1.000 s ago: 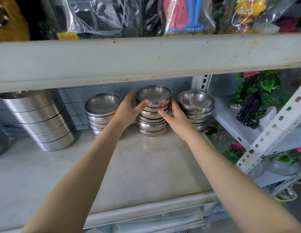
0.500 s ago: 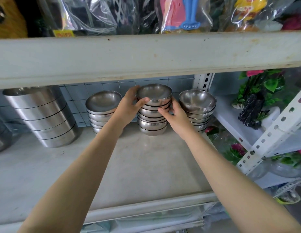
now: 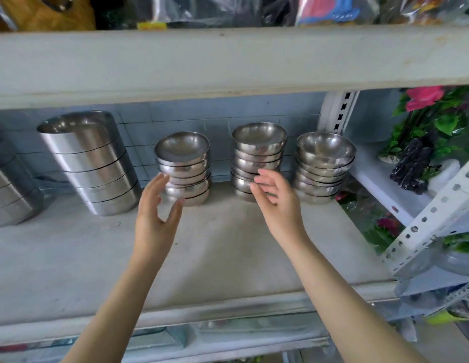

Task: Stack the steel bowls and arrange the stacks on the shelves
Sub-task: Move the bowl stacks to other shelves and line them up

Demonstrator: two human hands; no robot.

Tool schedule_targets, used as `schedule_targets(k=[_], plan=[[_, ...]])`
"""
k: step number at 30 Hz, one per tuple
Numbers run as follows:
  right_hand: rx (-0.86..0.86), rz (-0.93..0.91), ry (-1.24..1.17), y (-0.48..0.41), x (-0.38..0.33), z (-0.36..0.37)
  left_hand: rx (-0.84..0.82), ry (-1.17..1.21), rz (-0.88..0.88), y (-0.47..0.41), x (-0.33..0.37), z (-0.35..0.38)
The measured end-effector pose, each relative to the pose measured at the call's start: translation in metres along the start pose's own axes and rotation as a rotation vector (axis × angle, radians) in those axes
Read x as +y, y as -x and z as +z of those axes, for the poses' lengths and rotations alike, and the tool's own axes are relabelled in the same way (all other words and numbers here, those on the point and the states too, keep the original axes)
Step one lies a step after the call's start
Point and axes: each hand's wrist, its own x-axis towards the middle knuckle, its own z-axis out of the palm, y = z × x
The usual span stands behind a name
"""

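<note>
Both hands are hovering over the shelf (image 3: 97, 252) with nothing in them. The left hand (image 3: 156, 218) is spreading its fingers loosely, and the right hand (image 3: 278, 205) is hanging with relaxed, slightly bent fingers.

Three stacks of steel bowls are standing in a row at the back of the shelf: the left stack (image 3: 184, 163), the middle stack (image 3: 258, 150) and the right stack (image 3: 325, 166). The gap between the left and middle stacks is wider than the other.

The stacking here is looking largely done, since no loose bowl is showing. What may be left is evening the spacing, or work on shelves out of view.

The left hand's fingertips are overlapping the left stack's lower bowls, and the right hand is covering the middle stack's base. I cannot tell whether either hand is touching the bowls.
</note>
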Motion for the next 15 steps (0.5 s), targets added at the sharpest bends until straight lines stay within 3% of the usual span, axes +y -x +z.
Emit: schedule_targets(k=[5, 8, 15], plan=[[-0.239, 0.130, -0.049, -0.015, -0.004, 0.064, -0.087, 0.095, -0.292, -0.019, -0.035, -0.022], [-0.279, 0.235, -0.056, -0.031, -0.004, 0.091, -0.187, 0.127, -0.399, -0.040, -0.042, -0.026], [-0.341, 0.280, -0.071, -0.050, -0.007, 0.117, -0.434, 0.048, -0.420, -0.079, -0.064, -0.026]])
